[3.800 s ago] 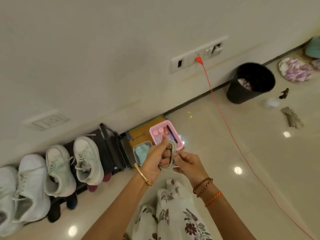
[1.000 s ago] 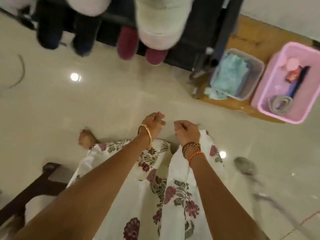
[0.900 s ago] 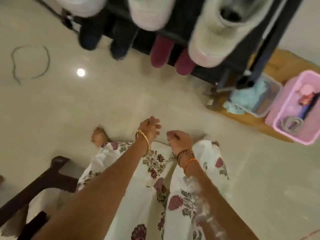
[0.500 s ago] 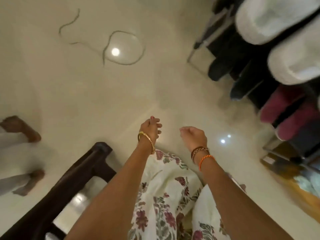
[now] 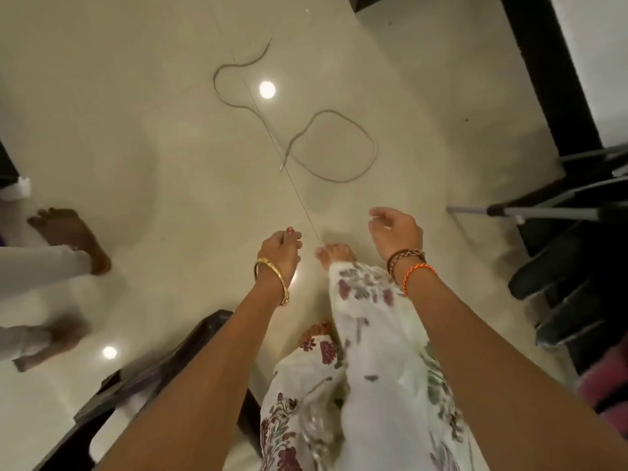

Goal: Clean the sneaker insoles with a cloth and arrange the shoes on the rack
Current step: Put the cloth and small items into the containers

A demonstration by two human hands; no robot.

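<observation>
I look straight down at the pale tiled floor. Grey shoelaces (image 5: 339, 146) lie in loose loops on the tiles ahead of my hands. My left hand (image 5: 280, 248), with a gold bangle on its wrist, hangs with fingers closed and nothing visible in it. My right hand (image 5: 397, 231), wearing thread bracelets, is loosely curled and holds nothing. The shoe rack (image 5: 509, 210) shows only its metal foot and lower shelf at the right edge, with dark shoes (image 5: 560, 277) on it. No sneakers, insoles or cloth are in view.
Another person's bare feet (image 5: 71, 232) stand at the left. A dark wooden piece of furniture (image 5: 153, 368) sits low at the bottom left. My own foot (image 5: 334, 254) is between my hands. A pink slipper (image 5: 605, 385) shows at the right edge.
My view has swung left, away from the rack and the pink and clear bins. The laces now lie in front of me. My right hand has loosened from a fist.
</observation>
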